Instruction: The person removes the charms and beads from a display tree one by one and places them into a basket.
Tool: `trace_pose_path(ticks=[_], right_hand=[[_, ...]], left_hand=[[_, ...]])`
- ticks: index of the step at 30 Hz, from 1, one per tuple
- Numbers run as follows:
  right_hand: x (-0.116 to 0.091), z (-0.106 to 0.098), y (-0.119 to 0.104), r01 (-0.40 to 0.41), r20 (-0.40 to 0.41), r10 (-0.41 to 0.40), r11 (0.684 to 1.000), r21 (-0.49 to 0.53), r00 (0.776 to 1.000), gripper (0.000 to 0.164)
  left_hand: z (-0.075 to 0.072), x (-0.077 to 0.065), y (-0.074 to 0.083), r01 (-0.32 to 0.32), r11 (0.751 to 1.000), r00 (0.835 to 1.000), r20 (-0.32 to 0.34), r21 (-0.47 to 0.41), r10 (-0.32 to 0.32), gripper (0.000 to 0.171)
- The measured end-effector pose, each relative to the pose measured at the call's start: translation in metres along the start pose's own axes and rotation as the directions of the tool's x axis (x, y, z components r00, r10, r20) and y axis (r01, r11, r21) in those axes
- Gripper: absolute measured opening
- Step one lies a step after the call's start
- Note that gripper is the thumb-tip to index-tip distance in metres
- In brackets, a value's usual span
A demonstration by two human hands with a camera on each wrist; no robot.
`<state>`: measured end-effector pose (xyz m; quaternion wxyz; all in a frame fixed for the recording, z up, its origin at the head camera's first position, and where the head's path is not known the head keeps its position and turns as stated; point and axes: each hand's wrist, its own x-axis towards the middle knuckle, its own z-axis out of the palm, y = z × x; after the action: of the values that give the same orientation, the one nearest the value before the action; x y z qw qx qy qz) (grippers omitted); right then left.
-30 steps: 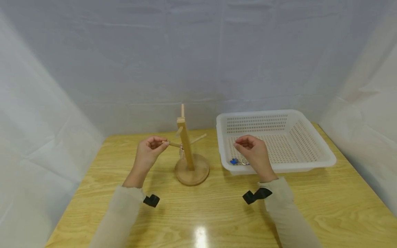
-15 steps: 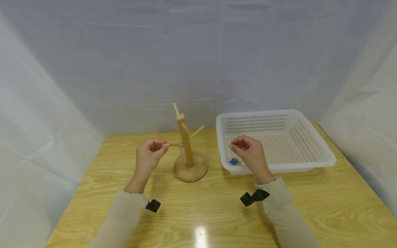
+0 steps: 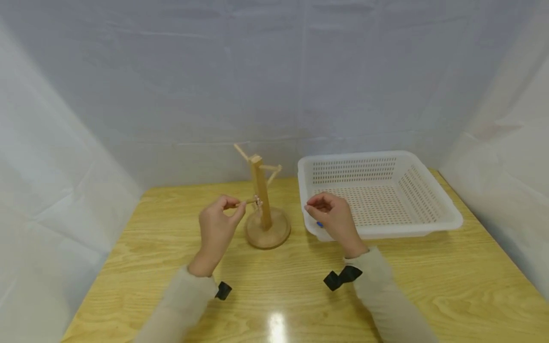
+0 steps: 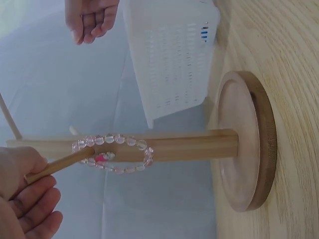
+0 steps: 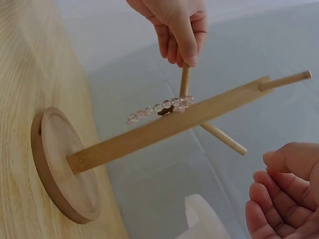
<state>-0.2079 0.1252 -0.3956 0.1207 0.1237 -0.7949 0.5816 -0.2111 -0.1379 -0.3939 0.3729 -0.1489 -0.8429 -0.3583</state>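
My left hand (image 3: 216, 226) pinches the end of a wooden peg (image 4: 60, 166) between thumb and index finger. The peg juts from the post (image 4: 194, 148) of a bracelet stand with a round base (image 3: 276, 233). A bracelet (image 4: 119, 139) of pink and clear beads, with a small pink and white charm, hangs on that peg close against the post. Over the left side of the basket hovers my right hand (image 3: 334, 219). Its fingers are loosely curled with nothing between them, as the right wrist view shows, and it is apart from the stand.
A white plastic basket (image 3: 351, 156) with slotted walls stands right of the stand. A small blue item (image 3: 320, 224) lies at its near left corner, partly behind my right hand. More pegs, such as this one (image 5: 229, 139), stick out from the post. Pale sheeting (image 3: 274, 85) encloses the table.
The stand has turned, so its upper pegs point in other directions. My left hand, still on the peg, has moved right and nearer. My right hand has drifted left and slightly nearer.
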Motion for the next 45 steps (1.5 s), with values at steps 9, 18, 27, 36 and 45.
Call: trace_pose_path(ticks=[9, 18, 27, 36, 45], right_hand=[[-0.002, 0.01, -0.002, 0.004, 0.014, -0.003, 1.0, -0.03, 1.0, 0.009], [-0.004, 0.019, -0.002, 0.005, 0.033, -0.004, 1.0, -0.025, 0.999, 0.007], [-0.004, 0.036, -0.007, 0.039, 0.095, -0.04, 0.999, 0.013, 0.995, 0.008], [-0.003, 0.055, -0.008, 0.039, 0.107, -0.042, 0.999, 0.025, 0.993, 0.009], [-0.006, 0.079, -0.015, -0.01, 0.134, -0.002, 0.996, 0.084, 0.991, 0.015]], left_hand=[[0.009, -0.006, 0.005, -0.068, 0.997, 0.996, -0.048, 0.039, 0.07, 0.01], [0.005, -0.005, 0.004, -0.076, 0.997, 0.997, 0.019, -0.018, 0.076, 0.016], [-0.019, 0.02, -0.008, 0.149, 0.972, 0.974, 0.196, -0.183, -0.113, 0.02], [-0.024, 0.065, -0.034, 0.349, 0.869, 0.906, 0.364, -0.352, -0.216, 0.037], [-0.018, 0.102, -0.044, 0.392, 0.792, 0.884, 0.43, -0.468, -0.183, 0.048]])
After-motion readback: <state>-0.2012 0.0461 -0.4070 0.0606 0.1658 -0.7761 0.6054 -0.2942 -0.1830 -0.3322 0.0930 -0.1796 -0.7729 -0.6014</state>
